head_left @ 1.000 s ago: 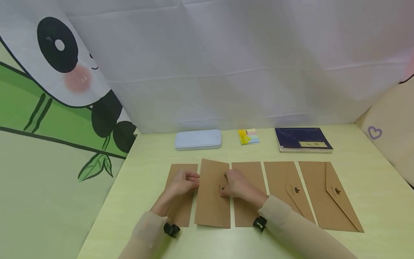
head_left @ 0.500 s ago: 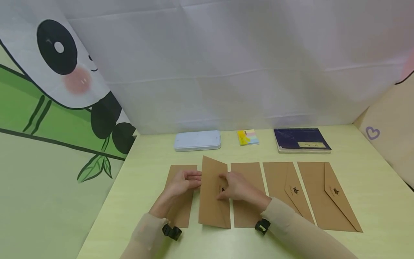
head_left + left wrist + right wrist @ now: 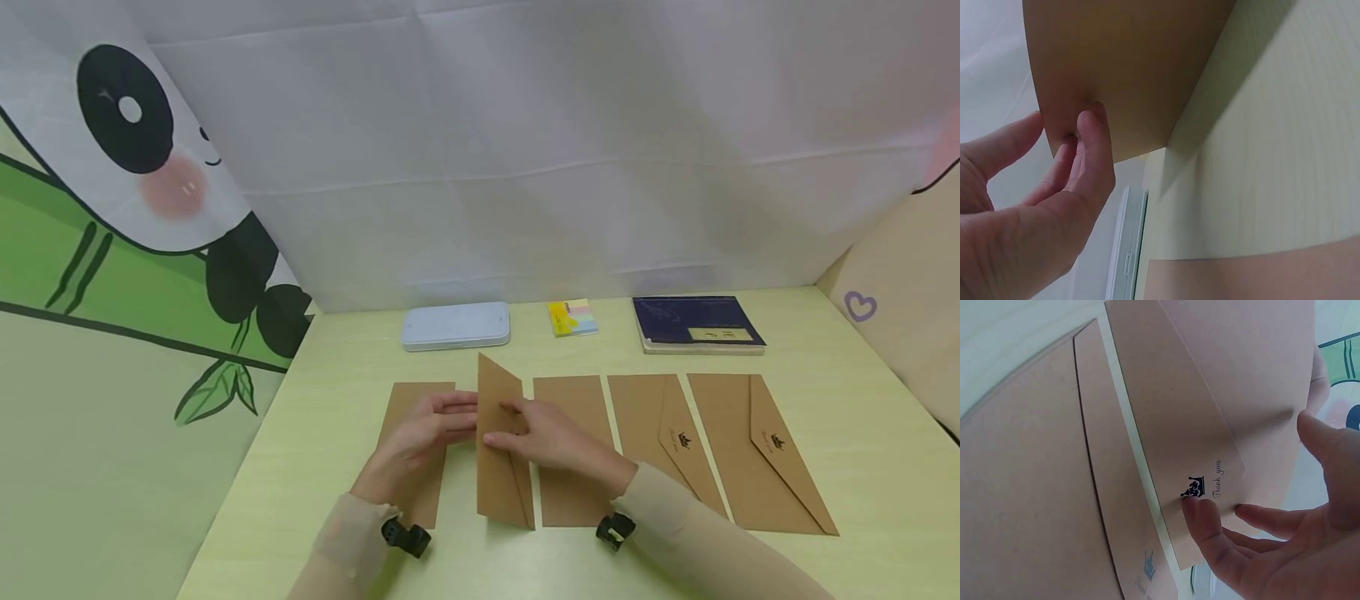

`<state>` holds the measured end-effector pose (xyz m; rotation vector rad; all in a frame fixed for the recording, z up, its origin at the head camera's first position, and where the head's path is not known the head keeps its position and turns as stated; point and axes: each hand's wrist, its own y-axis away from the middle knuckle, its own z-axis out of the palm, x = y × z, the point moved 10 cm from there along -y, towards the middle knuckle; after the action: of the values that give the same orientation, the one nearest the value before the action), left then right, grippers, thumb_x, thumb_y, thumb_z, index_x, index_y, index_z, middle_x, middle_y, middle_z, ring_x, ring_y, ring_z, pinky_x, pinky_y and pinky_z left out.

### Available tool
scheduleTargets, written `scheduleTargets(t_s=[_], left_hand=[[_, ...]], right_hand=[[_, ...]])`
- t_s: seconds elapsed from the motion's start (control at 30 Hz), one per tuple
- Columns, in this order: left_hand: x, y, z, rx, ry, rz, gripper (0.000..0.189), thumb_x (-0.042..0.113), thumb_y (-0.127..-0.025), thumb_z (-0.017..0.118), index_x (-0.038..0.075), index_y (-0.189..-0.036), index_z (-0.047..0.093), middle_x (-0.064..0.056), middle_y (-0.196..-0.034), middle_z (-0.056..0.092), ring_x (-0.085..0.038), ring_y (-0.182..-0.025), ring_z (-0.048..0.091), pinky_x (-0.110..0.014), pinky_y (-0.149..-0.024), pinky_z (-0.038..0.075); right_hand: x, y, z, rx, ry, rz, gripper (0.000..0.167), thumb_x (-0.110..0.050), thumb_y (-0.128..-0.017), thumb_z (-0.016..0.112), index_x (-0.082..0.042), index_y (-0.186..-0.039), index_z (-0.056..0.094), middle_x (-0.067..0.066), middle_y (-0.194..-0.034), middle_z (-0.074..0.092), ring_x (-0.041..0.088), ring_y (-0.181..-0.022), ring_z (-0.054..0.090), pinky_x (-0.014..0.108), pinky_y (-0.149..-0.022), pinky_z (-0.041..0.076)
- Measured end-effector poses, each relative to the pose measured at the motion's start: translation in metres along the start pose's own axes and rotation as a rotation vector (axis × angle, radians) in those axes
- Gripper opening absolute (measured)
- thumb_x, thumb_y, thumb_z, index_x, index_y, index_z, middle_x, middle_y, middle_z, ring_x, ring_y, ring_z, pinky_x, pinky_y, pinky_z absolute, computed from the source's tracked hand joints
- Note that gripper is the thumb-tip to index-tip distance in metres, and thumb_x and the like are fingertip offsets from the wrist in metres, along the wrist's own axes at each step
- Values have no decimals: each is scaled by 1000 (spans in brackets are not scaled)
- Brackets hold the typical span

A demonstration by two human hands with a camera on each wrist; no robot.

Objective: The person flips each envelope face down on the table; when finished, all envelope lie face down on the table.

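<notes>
Using the case (image 3: 455, 325) as landmark.

Change: the envelope (image 3: 495, 482) in hand is tipped up much further. A second ago its left edge was only a bit raised; now it stands steeply, close to on edge, and shows as a narrow strip from the head. Still on the near side of the case, by its right end. Right long edge is low; can't tell if it touches the table (image 3: 247, 533).

Left hand (image 3: 420, 433): behind the envelope, on the near side of the case. Fingers bent a little, tips pressed on the plain back. Thumb held apart from them, tip by the edge; can't tell if it grips.

Right hand (image 3: 551, 433): near side of the case, off its right end. Fingers and thumb spread over the flap face, tips by the crown print; no clear pinch. Hasn't moved much, just followed the lean leftward.

Meaning, my read: mid turn-over, settled on neither face, both hands steadying it.

No visible change otherwise: left envelope (image 3: 427, 493) in front of the case's left half, three others rightward of the case, pad (image 3: 572, 318) and notebook (image 3: 699, 323) to its right.
</notes>
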<state>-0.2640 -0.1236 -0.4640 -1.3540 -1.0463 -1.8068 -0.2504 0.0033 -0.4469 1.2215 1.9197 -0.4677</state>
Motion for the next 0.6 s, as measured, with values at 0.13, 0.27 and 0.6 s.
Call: scheduleTargets(t_s=[0.13, 0.27, 0.6], left_hand=[[-3, -1, 4, -23, 20, -8, 49, 1, -92, 60, -13, -134, 41, -25, -130, 51, -30, -108, 58, -41, -92, 45], [-5, -2, 7, -33, 36, -14, 49, 1, -92, 59, -11, -135, 40, -24, -129, 52, -29, -106, 59, -40, -92, 45], [-15, -4, 13, -45, 81, -53, 51, 1, -91, 59, -9, -136, 39, -23, -124, 55, -28, -101, 61, -42, -89, 47]], right_hand=[[-2, 2, 2, -26, -61, -16, 79, -54, -84, 67, -3, -140, 43, 12, -130, 53, 18, -93, 61, 33, -73, 50], [-4, 4, 5, -53, -116, -36, 79, -51, -84, 67, -4, -142, 40, 13, -134, 50, 19, -97, 62, 32, -74, 50], [-5, 7, 5, -74, -186, -45, 77, -47, -87, 66, -6, -145, 35, 12, -139, 46, 21, -103, 61, 34, -78, 51]])
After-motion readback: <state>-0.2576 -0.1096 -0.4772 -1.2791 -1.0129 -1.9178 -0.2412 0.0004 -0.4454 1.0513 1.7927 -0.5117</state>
